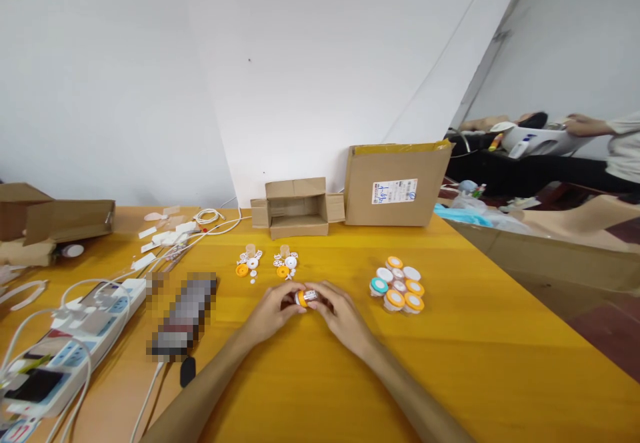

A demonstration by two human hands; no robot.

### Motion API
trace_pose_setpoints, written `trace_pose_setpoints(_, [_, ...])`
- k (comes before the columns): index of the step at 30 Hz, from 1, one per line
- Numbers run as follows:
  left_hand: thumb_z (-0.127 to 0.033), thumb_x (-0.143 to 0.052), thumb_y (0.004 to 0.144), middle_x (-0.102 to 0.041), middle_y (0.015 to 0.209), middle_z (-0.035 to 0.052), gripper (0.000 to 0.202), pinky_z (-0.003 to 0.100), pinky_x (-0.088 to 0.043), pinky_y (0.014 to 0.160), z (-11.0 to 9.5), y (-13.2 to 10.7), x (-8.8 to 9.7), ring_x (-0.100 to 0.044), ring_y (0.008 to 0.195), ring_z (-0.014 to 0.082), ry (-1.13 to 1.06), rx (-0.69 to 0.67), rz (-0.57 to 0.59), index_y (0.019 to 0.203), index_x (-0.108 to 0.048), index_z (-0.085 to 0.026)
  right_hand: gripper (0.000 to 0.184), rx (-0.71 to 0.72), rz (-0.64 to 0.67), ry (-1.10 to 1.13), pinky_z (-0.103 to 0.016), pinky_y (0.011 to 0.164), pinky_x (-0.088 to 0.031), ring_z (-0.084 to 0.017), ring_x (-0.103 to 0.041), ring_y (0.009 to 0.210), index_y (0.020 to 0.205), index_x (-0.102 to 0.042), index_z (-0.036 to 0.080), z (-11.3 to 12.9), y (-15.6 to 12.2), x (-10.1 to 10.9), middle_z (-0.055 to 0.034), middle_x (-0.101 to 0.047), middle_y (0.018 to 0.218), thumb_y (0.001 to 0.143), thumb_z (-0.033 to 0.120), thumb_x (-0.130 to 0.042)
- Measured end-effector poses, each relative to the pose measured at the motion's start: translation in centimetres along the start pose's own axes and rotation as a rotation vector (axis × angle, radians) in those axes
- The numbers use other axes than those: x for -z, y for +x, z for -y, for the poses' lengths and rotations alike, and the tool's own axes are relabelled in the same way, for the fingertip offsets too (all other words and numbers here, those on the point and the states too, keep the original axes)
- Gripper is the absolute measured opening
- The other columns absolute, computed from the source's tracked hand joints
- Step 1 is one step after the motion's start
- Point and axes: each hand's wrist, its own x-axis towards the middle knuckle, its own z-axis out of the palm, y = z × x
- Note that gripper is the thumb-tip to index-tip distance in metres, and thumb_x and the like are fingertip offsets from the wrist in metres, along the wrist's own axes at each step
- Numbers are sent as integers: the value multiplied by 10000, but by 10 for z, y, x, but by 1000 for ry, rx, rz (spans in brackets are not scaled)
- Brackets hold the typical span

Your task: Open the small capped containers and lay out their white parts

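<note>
you have a small orange-capped piece with a white label (306,297) pinched between both hands at the middle of the yellow table (475,363), just above its top. your left hand (273,311) closes on its left end, your right hand (336,311) on its right end, fingers curled tight around it. it looks light, rigid plastic, smooth enough to slip, so a fingertip grip at both ends suits it. its long axis seems to run left to right, orange end toward your left hand, though fingers hide most of it. a cluster of capped pots (399,285) sits near your right; loose white and orange parts (267,264) lie just beyond.
</note>
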Motion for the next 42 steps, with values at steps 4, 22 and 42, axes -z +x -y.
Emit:
trace_pose_setpoints(4, [-329,-684,840,-732,992,51,269,302,-548,840,-1,0,0,-676,878,185,10,5,-2,1077,-675,-202,259,-36,-7,32,-358,895,-537,-220,-686,964,1102,-697,256,1,1,0,-49,-743,1070,893,232,-547])
trace_pose_setpoints(22, [-334,-691,825,-729,956,45,278,292,-525,826,0,1,-1,-656,850,182,-15,16,-5,1065,-673,-196,277,56,6,-86,-333,839,-541,-219,-679,919,1147,-709,272,0,-2,4,-62,-726,1015,948,251,-518])
trace_pose_setpoints(42, [-269,-662,835,-717,950,37,228,274,-524,802,-1,1,-2,-655,835,170,28,-22,-12,1051,-645,-198,249,-21,12,-64,-357,896,-535,-231,-682,968,1114,-714,288,3,0,5,-47,-746,1072,910,294,-572])
